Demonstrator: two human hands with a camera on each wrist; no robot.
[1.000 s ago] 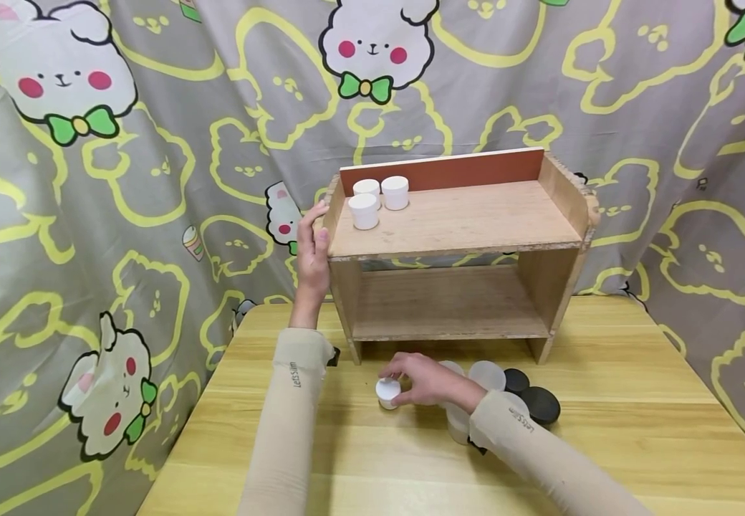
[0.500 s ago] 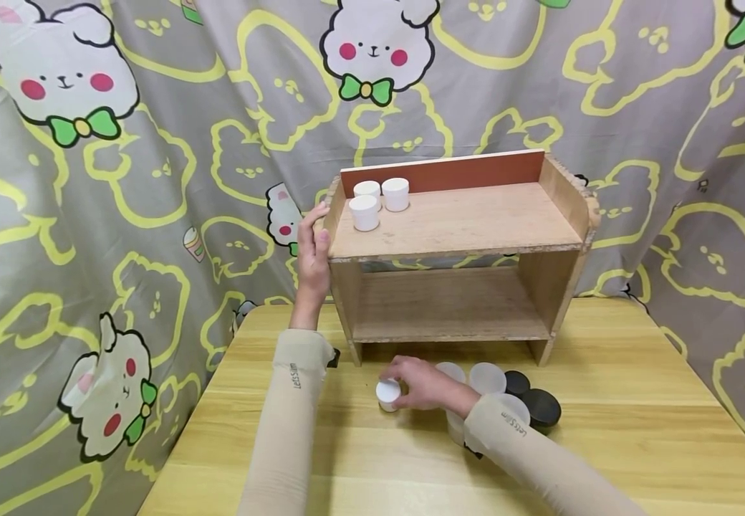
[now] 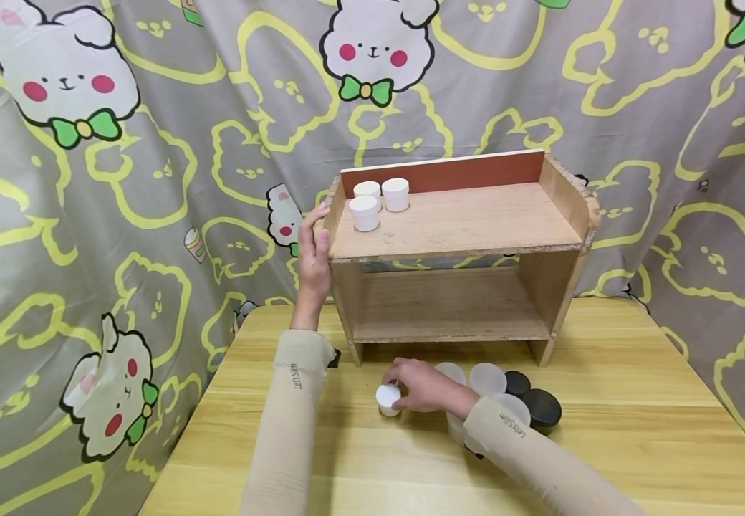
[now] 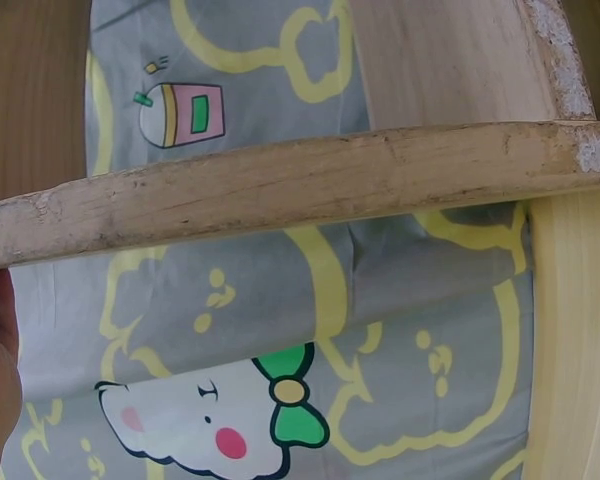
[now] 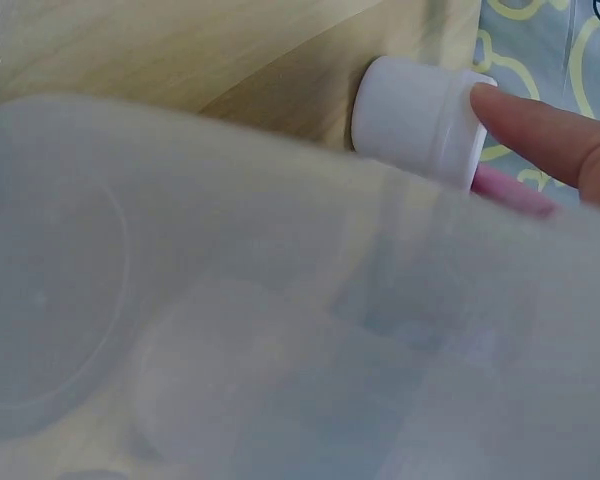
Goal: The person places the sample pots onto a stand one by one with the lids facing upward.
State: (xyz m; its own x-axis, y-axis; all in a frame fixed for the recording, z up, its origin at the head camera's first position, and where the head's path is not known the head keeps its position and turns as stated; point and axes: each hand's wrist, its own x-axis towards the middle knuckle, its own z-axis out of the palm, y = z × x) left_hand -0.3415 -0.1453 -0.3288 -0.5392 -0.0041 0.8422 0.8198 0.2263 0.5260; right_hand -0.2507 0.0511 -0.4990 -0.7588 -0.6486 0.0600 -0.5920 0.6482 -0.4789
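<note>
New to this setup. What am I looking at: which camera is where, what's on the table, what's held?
No robot: a person's bare left hand and right hand. The wide picture comes from a head-worn camera looking forward and down; the other two come from one camera on each wrist. On the yellowish wood-grain table stands a brown wooden shelf with three small white round jars on top. Round translucent containers and round black containers stand before it. The left hand touches the shelf's left side; the right pinches a fourth small white round jar.
</note>
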